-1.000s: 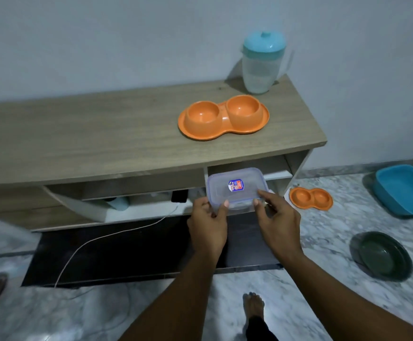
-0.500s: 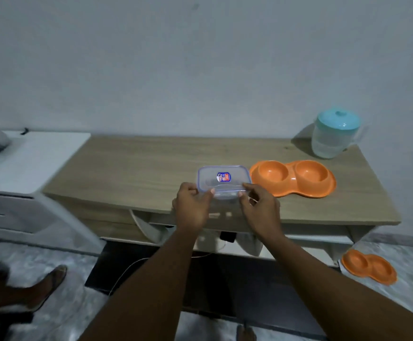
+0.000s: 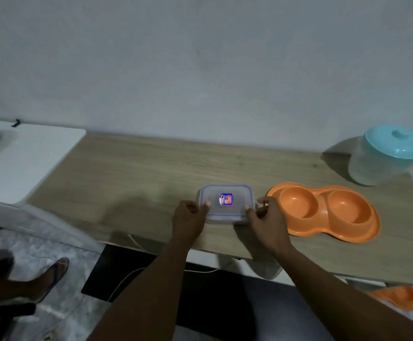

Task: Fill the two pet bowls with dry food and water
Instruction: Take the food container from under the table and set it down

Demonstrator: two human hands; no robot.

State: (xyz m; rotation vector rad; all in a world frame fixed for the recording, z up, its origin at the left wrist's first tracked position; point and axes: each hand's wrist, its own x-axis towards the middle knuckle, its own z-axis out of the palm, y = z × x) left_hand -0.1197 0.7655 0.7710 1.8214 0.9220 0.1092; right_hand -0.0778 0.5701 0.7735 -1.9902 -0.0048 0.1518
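A clear lidded plastic container [image 3: 226,201] with a blue seal and a small sticker sits on the wooden tabletop [image 3: 139,173], just left of the orange double pet bowl [image 3: 323,210]. My left hand [image 3: 188,219] grips its left end, thumb on the lid. My right hand [image 3: 268,217] grips its right end. Both bowl wells look empty. A translucent pitcher [image 3: 385,158] with a teal lid stands at the back right, behind the bowl. I cannot make out the container's contents.
A white cabinet top [image 3: 23,156] adjoins the table on the left. Another person's sandalled foot [image 3: 53,276] is on the marble floor at lower left. A second orange double bowl [image 3: 402,296] lies on the floor under the table's right end. A white cable [image 3: 126,279] runs below.
My hands lifted the container from the shelf level under the table up onto the tabletop, beside the orange bowl. My view rose and swung left.
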